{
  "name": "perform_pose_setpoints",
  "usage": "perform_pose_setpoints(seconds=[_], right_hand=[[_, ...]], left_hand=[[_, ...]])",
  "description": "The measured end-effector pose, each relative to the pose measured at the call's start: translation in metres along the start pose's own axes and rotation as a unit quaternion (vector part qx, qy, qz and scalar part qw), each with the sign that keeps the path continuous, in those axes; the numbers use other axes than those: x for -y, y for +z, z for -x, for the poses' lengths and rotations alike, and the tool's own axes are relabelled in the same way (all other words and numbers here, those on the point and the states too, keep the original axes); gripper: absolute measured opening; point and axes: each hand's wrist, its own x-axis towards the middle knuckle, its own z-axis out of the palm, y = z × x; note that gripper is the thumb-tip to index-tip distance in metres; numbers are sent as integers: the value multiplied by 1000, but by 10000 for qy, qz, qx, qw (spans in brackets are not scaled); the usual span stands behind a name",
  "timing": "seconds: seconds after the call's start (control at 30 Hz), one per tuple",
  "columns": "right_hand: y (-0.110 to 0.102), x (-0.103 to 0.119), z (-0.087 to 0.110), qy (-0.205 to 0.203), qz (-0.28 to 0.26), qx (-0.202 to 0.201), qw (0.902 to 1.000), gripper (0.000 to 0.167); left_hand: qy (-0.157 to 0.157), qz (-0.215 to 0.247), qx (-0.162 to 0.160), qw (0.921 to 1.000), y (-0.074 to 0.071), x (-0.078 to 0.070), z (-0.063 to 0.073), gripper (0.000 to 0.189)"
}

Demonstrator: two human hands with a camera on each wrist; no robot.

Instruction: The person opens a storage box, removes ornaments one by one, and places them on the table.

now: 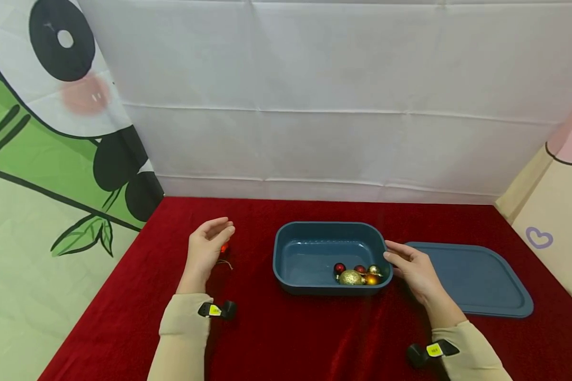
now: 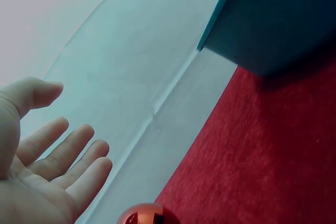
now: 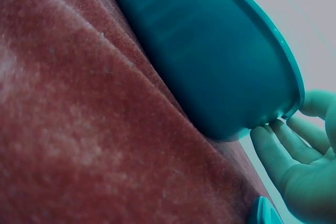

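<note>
Christmas baubles (image 1: 350, 277): probably five, clustered in the near right corner of your blue box (image 1: 310, 267). Left outside: one orange bauble (image 1: 224, 248) toward the red tablecloth's (image 1: 267, 338) left edge, beside your relaxed, empty left hand (image 1: 206, 248). Lid (image 1: 476, 278): off, near the tablecloth's right edge. Your right hand (image 1: 417, 270): pinching the box's right rim.

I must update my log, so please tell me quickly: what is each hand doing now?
Left hand: open, holding nothing.
Right hand: holding one end of the blue rectangular container.

The red-covered table (image 1: 291, 338) bears a blue box (image 1: 333, 289), lid (image 1: 476, 278), orange bauble (image 1: 225, 247).
</note>
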Motion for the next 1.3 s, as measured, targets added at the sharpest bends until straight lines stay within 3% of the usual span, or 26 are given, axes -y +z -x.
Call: perform_pose_setpoints(seconds=[0.67, 1.3], right_hand=[[1, -5, -1, 4, -76, 7, 10000, 60], [0, -1, -1, -37, -101, 35, 9999, 59]], left_hand=[[217, -27, 838, 9962, 40, -5, 10, 36], [580, -128, 1879, 9804, 87, -16, 24, 36]])
